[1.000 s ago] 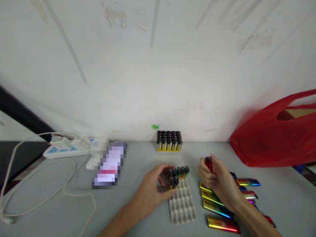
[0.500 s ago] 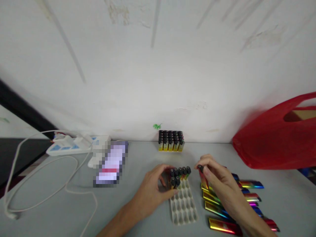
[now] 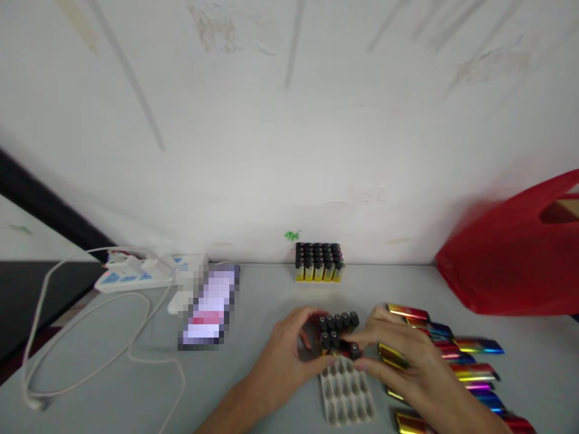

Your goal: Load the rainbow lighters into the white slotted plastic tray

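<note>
A white cell tray (image 3: 346, 392) lies on the grey table in front of me, with several black-capped lighters (image 3: 338, 322) standing in its far rows. My left hand (image 3: 289, 358) curls against the tray's left far corner, fingers touching the standing lighters. My right hand (image 3: 400, 361) pinches a red lighter (image 3: 353, 351) by its black top and holds it over the tray's second row. Several shiny rainbow-coloured lighters (image 3: 456, 361) lie loose on the table under and beside my right hand.
A full block of yellow lighters (image 3: 318, 262) stands by the wall. A phone (image 3: 210, 307), a power strip (image 3: 140, 274) and white cables (image 3: 90, 343) lie at left. A red plastic bag (image 3: 515, 259) sits at right.
My right hand has carried the red lighter from above the loose pile leftward and down to the tray. The left hand has stayed at the tray.
</note>
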`<action>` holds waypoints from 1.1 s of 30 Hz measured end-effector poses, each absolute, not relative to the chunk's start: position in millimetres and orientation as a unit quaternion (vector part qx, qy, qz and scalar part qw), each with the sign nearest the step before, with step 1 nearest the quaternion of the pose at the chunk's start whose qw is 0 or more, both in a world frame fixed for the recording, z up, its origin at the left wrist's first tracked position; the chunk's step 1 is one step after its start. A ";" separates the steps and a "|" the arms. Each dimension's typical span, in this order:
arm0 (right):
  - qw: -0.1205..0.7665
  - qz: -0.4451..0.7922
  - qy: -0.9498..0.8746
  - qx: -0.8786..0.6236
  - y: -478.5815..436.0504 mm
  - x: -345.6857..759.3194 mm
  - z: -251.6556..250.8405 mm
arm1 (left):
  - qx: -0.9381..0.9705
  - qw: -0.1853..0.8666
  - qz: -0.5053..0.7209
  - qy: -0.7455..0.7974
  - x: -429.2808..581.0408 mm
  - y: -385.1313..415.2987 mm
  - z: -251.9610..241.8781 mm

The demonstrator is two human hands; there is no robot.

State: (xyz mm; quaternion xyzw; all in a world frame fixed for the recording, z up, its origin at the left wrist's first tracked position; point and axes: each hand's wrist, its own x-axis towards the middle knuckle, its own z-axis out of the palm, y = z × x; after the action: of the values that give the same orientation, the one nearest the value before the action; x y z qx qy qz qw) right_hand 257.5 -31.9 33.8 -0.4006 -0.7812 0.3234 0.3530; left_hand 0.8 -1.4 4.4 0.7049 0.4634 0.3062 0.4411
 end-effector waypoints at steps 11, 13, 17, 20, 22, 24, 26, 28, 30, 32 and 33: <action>0.315 0.266 -0.805 -0.427 -35.4 261.5 28.9 | 0.704 0.445 0.304 0.463 1.4 -0.4 4.5; 0.314 0.257 -0.806 -0.431 -37.8 259.3 24.8 | 0.705 0.449 0.305 0.457 1.1 0.1 3.5; 0.342 0.205 -0.792 -0.463 -42.0 258.2 20.8 | 0.703 0.453 0.306 0.454 2.1 0.2 6.8; 0.375 0.159 -0.750 -0.521 -34.5 267.6 28.4 | 0.698 0.450 0.307 0.464 3.3 -0.7 10.1; 0.368 0.129 -0.719 -0.575 -24.2 282.5 34.9 | 0.694 0.451 0.302 0.473 3.2 -1.5 10.2; 0.328 0.095 -0.712 -0.614 -13.1 303.7 36.9 | 0.692 0.452 0.296 0.479 2.7 -2.1 8.7; 0.277 0.090 -0.720 -0.630 -4.0 327.0 31.8 | 0.693 0.449 0.293 0.481 2.2 -2.4 6.9; 0.225 0.103 -0.714 -0.655 1.9 346.7 21.1 | 0.695 0.449 0.292 0.479 2.1 -2.3 6.4; 0.189 0.118 -0.716 -0.662 5.1 358.9 9.0 | 0.697 0.449 0.294 0.476 2.4 -2.1 7.5; 0.174 0.132 -0.721 -0.657 7.2 362.9 -0.1 | 0.698 0.449 0.296 0.473 2.7 -1.8 9.5; 0.175 0.142 -0.724 -0.651 8.1 362.4 -2.7 | 0.698 0.449 0.296 0.473 2.8 -1.7 10.5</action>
State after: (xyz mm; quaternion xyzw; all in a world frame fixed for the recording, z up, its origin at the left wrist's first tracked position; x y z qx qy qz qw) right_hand 362.4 8.1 -2.7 -0.6514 -0.7245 0.1423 0.1748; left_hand 2.8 -1.7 10.5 0.6979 0.4733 0.2958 0.4488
